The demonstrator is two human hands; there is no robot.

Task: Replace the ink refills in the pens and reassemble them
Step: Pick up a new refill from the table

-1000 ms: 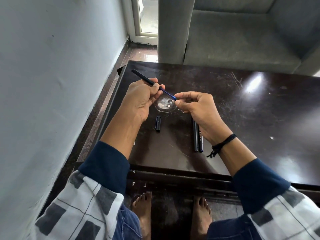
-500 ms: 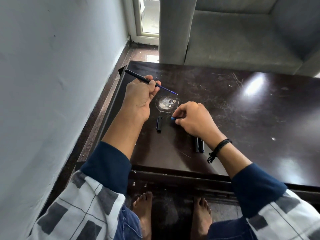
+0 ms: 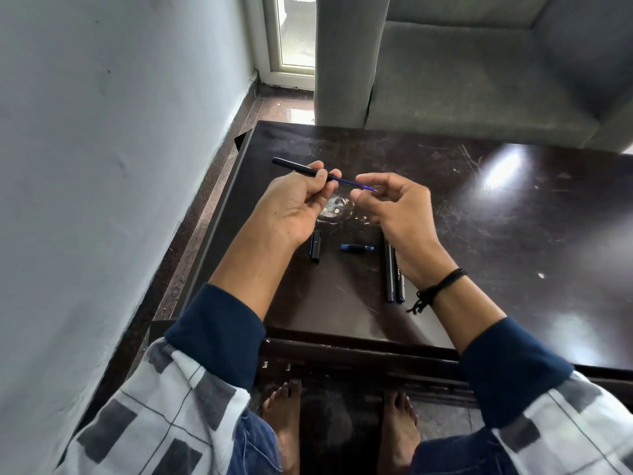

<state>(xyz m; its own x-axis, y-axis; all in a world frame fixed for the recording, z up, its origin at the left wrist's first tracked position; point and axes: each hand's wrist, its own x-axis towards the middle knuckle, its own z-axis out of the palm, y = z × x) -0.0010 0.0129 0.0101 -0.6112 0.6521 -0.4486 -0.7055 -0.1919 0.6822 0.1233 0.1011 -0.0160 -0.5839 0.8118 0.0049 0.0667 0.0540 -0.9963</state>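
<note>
My left hand (image 3: pixel 294 204) grips a black pen barrel (image 3: pixel 298 168) above the dark table (image 3: pixel 513 234). A thin blue refill (image 3: pixel 349 182) sticks out of the barrel to the right. My right hand (image 3: pixel 394 207) is at the refill's free end, thumb and curled fingers closed around its tip. On the table below the hands lie a short black cap (image 3: pixel 315 246), a small blue tip piece (image 3: pixel 356 247) and two black pens (image 3: pixel 394 272) side by side, partly under my right wrist.
A wall runs close along the left of the table. A grey sofa (image 3: pixel 479 80) stands behind the table's far edge. A round pale mark (image 3: pixel 334 209) shows on the tabletop under my hands. My bare feet are under the near edge.
My right hand put the blue tip piece down on the table, then rose back to the refill's end. My left hand kept holding the barrel.
</note>
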